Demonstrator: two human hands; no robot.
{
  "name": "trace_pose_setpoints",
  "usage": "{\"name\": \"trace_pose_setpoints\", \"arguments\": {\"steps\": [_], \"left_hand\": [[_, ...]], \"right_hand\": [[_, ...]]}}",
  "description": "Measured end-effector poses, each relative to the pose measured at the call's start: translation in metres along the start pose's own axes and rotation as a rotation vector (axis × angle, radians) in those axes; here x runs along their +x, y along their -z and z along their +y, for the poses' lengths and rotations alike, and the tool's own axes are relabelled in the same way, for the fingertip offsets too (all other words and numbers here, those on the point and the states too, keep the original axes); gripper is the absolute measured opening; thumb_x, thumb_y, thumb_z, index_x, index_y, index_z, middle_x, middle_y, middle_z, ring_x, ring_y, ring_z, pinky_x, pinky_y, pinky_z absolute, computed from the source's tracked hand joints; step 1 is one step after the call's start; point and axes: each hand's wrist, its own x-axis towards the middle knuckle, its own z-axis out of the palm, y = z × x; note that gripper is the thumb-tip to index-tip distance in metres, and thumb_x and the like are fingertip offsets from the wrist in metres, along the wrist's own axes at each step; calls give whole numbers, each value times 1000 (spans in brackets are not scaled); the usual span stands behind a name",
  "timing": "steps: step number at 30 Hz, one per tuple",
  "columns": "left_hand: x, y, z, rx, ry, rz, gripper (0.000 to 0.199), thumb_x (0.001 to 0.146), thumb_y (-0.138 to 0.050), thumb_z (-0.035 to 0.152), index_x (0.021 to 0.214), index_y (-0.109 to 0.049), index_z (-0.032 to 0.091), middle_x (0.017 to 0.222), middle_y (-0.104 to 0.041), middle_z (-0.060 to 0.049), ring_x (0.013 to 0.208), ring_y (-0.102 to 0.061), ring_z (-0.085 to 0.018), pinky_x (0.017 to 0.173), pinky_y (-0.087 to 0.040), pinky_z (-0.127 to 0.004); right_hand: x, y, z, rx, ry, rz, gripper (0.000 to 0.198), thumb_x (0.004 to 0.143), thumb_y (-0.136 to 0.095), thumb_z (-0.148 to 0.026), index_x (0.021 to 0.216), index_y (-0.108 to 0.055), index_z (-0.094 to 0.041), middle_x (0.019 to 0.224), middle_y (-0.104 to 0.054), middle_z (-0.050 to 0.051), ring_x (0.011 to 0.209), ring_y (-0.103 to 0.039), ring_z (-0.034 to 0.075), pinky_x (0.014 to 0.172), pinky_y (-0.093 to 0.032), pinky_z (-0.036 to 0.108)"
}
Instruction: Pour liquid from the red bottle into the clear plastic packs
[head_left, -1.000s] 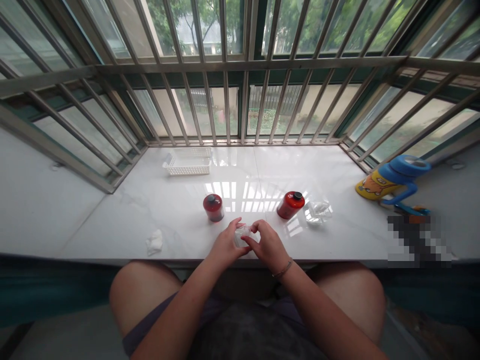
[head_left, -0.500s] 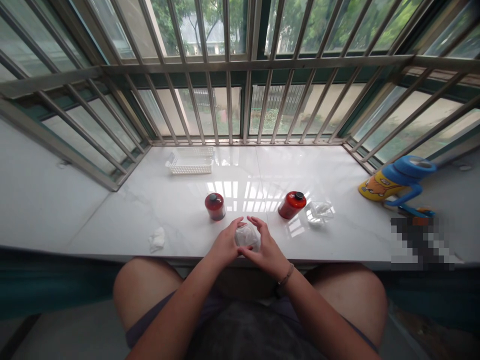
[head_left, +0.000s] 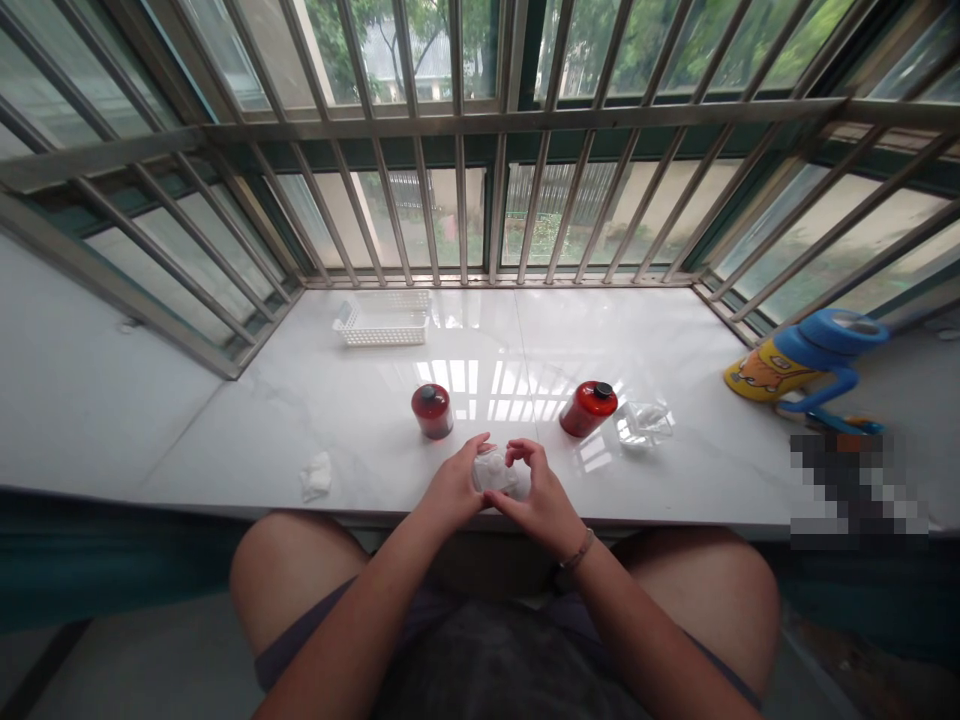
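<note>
Low over the counter's front edge, my left hand [head_left: 459, 482] curls around the left side of a small clear plastic container [head_left: 487, 472] with something white in it. My right hand [head_left: 541, 490] closes on it from the other side, its thumb at the near edge and its index finger bent over the top. The fingers partly cover the container, so its full shape is hidden. Just beyond my hands stand two dark red bottles with black caps, the left bottle [head_left: 432, 412] and the right bottle [head_left: 589, 409].
A clear square dish [head_left: 643, 427] sits right of the right bottle. At left lies a crumpled white tissue [head_left: 316, 476]. A white perforated basket [head_left: 384, 334] stands near the window bars. A blue and yellow flask [head_left: 802, 360] lies tilted at right, by a blurred-out patch.
My right fingers have shifted: the index finger now bends in over the container and stands further from the left fingertips. The view has moved slightly; the bottles and basket stay put.
</note>
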Motion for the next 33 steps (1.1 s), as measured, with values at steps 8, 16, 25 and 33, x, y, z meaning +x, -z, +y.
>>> {"name": "trace_pose_setpoints", "arguments": {"steps": [8,16,25,33], "left_hand": [[-1,1,5,6,4,10,89,74,-93,29,152,-51,23,148,-69,-14,135,-68,-33,115,-53,-46],[-1,0,3,-3,-4,12,80,71,-92,22,142,-56,24,146,-70,-12,135,-68,-32,114,-54,-44],[-1,1,2,8,-25,20,75,71,-92,24,138,-58,25,143,-71,-11,133,-68,-32,112,-54,-45],[-1,0,4,10,-20,34,69,72,-92,26,133,-59,26,134,-73,-10,125,-71,-32,107,-56,-44]], "right_hand": [[-4,-3,0,-34,24,39,70,85,-84,-42,140,-44,-26,125,-64,10,124,-67,32,116,-53,56],[-5,-1,1,-40,29,48,68,88,-81,-40,142,-44,-25,134,-62,13,131,-63,32,119,-49,57],[-6,-1,4,-34,61,49,74,88,-81,-38,150,-42,-27,140,-61,14,136,-61,34,121,-49,58],[-8,-4,1,-61,80,48,77,87,-81,-35,153,-42,-27,150,-56,14,143,-57,34,124,-46,58]]}}
